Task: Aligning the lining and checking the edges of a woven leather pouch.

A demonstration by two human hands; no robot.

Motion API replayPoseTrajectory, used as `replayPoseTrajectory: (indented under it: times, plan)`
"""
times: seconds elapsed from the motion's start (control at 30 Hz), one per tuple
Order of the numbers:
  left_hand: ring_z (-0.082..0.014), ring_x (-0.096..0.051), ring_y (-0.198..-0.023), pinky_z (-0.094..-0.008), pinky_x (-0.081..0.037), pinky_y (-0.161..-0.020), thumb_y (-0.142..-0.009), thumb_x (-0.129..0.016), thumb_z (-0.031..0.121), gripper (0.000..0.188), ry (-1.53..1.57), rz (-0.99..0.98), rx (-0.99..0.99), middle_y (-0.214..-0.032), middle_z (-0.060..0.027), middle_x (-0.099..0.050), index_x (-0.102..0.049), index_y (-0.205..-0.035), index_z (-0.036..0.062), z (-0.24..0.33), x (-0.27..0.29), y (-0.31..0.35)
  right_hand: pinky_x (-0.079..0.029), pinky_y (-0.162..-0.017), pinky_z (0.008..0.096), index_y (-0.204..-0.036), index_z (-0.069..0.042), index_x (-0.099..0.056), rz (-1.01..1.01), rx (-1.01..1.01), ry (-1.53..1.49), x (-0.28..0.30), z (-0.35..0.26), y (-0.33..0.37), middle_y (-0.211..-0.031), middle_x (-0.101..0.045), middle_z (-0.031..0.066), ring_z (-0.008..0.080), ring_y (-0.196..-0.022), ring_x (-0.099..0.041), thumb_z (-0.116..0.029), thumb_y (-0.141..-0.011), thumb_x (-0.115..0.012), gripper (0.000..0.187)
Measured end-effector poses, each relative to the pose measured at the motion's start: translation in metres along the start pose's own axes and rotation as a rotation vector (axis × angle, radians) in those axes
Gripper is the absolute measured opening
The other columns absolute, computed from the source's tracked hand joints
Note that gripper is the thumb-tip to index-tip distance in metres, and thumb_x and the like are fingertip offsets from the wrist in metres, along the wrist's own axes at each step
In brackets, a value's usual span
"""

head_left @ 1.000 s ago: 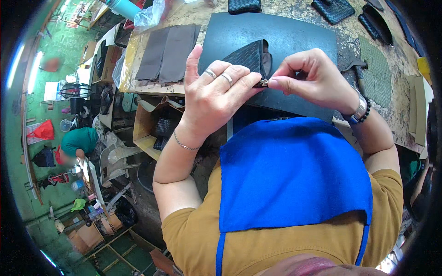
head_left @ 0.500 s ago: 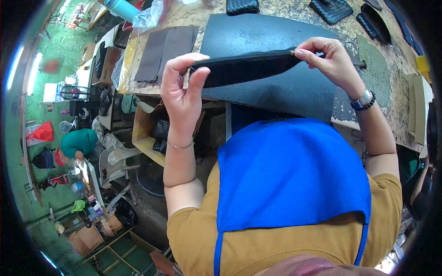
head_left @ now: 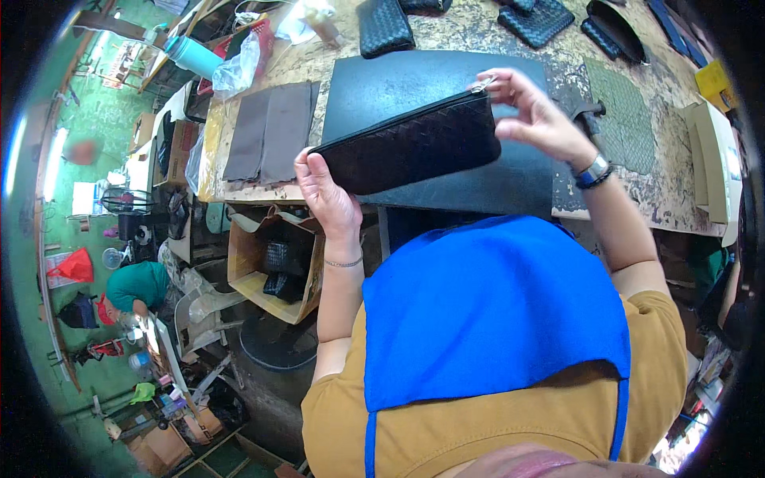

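A long black zip pouch (head_left: 406, 143) with a faint woven pattern is held over the table, tilted so its right end sits higher. Its left end is gripped by my left hand (head_left: 328, 191), thumb in front. At the right end, beside the metal zip pull (head_left: 480, 86), my right hand (head_left: 546, 123) has its thumb and fingers apart, fingertips close to or touching the pouch's corner. The zip along the top edge looks closed. Beneath the pouch lies a dark, smooth board (head_left: 446, 68).
Brown-grey sheets (head_left: 271, 131) lie left of the board, a hammer (head_left: 588, 111) right of it by a green textured piece (head_left: 621, 119). Woven black pouches (head_left: 384, 28) sit at the back. An open box (head_left: 275, 263) stands below the table. A person in green (head_left: 137, 285) is far left.
The pouch has turned from edge-on to show its broad side, and its left end has dropped. My right thumb has come away from the zip end. The view has shifted slightly.
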State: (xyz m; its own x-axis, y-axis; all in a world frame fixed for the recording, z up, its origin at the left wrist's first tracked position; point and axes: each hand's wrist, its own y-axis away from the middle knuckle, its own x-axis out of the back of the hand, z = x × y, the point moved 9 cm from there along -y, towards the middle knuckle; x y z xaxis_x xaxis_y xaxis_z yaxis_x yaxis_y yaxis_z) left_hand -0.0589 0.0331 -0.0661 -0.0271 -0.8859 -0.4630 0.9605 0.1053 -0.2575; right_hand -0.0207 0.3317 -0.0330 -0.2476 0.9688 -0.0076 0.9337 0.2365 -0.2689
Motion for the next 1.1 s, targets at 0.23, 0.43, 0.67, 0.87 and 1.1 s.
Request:
replayPoseTrajectory:
  times: [0.23,0.43,0.67,0.87,1.1]
  plan:
    - [-0.0151,-0.060,-0.103,-0.0299,-0.049,-0.092,-0.098,-0.058,0.023,0.031,0.111,-0.003,0.378,-0.113,-0.0064,-0.062,-0.051,-0.124,0.0079,-0.056,0.001,0.011,-0.057,-0.063,0.0262,-0.125,-0.007,-0.055,0.069,-0.431,-0.182,-0.007,0.072,0.021,-0.108,-0.062,-0.0009,0.0064,-0.094,-0.058,-0.035,-0.100,-0.051,0.037]
    - [-0.0161,-0.060,-0.105,-0.0311,-0.049,-0.094,-0.097,-0.059,0.015,0.038,0.148,-0.083,0.391,-0.114,-0.0078,-0.063,-0.046,-0.132,0.0089,-0.075,-0.001,0.010,-0.054,-0.071,0.0226,-0.127,-0.007,-0.053,0.146,-0.229,-0.161,0.010,0.089,0.025,-0.103,-0.064,0.0006,0.0068,-0.087,-0.060,-0.025,-0.098,-0.057,0.035]
    - [-0.0169,-0.058,-0.110,-0.0334,-0.048,-0.095,-0.095,-0.062,0.020,0.042,0.184,-0.103,0.439,-0.119,-0.0074,-0.061,-0.046,-0.132,0.0092,-0.074,-0.006,0.012,-0.049,-0.086,0.0242,-0.131,0.000,-0.046,0.126,-0.235,-0.137,-0.003,0.088,0.024,-0.114,-0.061,0.0031,0.0083,-0.100,-0.057,-0.011,-0.093,-0.064,0.044]
    - [-0.0178,-0.057,-0.111,-0.0383,-0.049,-0.093,-0.089,-0.067,0.012,0.054,0.120,-0.265,0.613,-0.128,-0.0059,-0.055,-0.041,-0.136,0.0113,-0.083,-0.022,0.025,-0.040,-0.101,0.0277,-0.132,0.000,-0.043,0.343,-0.004,-0.178,0.015,0.081,0.036,-0.125,-0.056,0.0067,0.0128,-0.114,-0.051,-0.006,-0.094,-0.060,0.042]
    - [-0.0141,-0.062,-0.101,-0.0302,-0.053,-0.084,-0.088,-0.063,0.000,0.040,0.199,-0.193,0.581,-0.114,-0.0033,-0.063,-0.052,-0.125,0.0116,-0.090,-0.021,0.020,-0.037,-0.104,0.0315,-0.138,-0.003,-0.036,0.206,-0.006,0.117,-0.002,0.081,0.042,-0.130,-0.052,0.0085,0.0161,-0.119,-0.049,-0.005,-0.089,-0.067,0.058]
